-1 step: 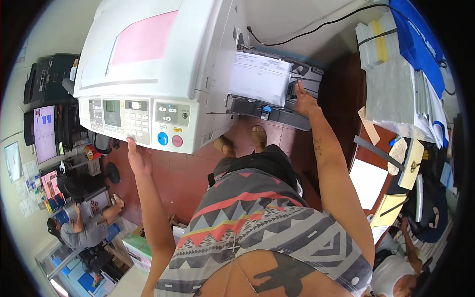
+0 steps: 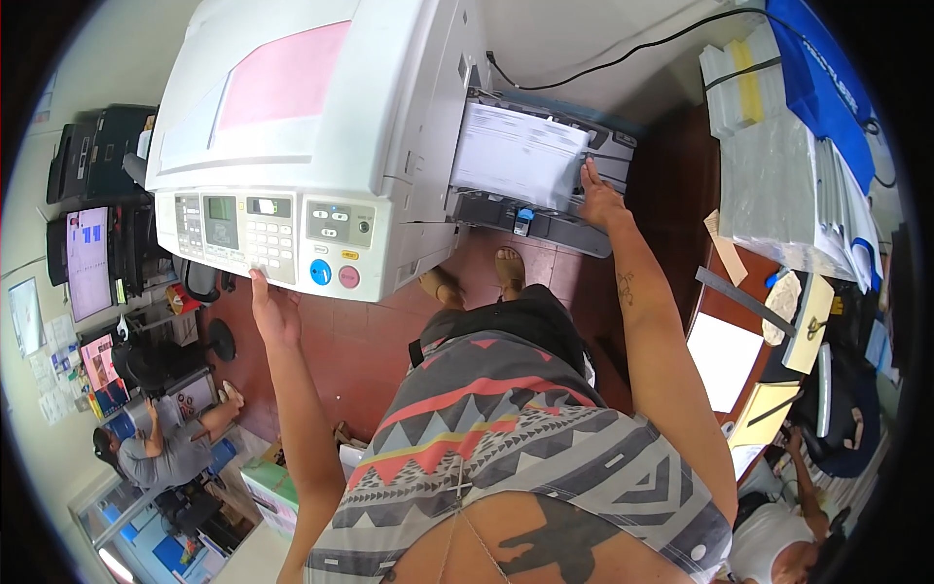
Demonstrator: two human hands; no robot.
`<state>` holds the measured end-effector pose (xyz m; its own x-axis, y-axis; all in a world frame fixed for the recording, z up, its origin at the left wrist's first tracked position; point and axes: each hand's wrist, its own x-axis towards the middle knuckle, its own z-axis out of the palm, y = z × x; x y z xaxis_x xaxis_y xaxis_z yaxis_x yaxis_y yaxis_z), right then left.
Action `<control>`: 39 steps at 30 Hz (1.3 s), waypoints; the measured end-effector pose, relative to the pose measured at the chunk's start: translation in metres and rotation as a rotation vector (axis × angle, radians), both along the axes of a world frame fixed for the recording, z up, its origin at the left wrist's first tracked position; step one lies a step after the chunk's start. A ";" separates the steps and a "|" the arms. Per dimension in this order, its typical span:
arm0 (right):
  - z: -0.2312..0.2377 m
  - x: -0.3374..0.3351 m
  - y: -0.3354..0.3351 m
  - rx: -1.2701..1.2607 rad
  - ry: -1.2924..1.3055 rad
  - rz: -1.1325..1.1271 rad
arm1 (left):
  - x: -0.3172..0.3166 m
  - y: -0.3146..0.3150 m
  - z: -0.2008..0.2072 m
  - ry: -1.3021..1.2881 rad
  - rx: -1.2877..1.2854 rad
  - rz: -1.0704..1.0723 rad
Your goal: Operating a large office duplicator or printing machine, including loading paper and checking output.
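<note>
A large white copier (image 2: 409, 127) stands before me, with a control panel (image 2: 258, 234) along its front. My left hand (image 2: 277, 311) rests at the panel's lower edge, fingertips up against it and the fingers loosely apart, gripping nothing. On the copier's right side a dark output tray (image 2: 574, 229) holds printed sheets of paper (image 2: 520, 151). My right hand (image 2: 601, 198) is at the tray's outer end, fingers stretched out beside the end stop and close to the sheets' right edge. Part of that hand's underside is hidden.
To the right, a brown desk (image 2: 715, 268) bears wrapped paper stacks (image 2: 778, 185), a metal ruler (image 2: 744, 297) and a white sheet (image 2: 725, 362). A black cable (image 2: 632, 54) runs along the wall. One person (image 2: 165, 453) sits at far left, another (image 2: 778, 535) at lower right.
The top sheet on the output tray now lies farther right, nearer my right hand, and covers more of the tray. Both hands have stayed in place.
</note>
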<state>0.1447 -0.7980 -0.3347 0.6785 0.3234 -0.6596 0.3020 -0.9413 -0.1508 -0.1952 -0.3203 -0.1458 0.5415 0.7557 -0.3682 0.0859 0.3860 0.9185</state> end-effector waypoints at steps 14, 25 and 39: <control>-0.026 0.006 -0.010 0.067 -0.055 0.018 | 0.007 -0.010 0.001 -0.035 0.012 0.046; -0.007 0.006 -0.002 -0.001 -0.032 0.015 | 0.005 -0.007 0.004 0.058 0.029 0.033; -0.017 0.005 -0.009 0.001 -0.059 0.024 | 0.000 -0.001 -0.004 -0.018 -0.009 0.012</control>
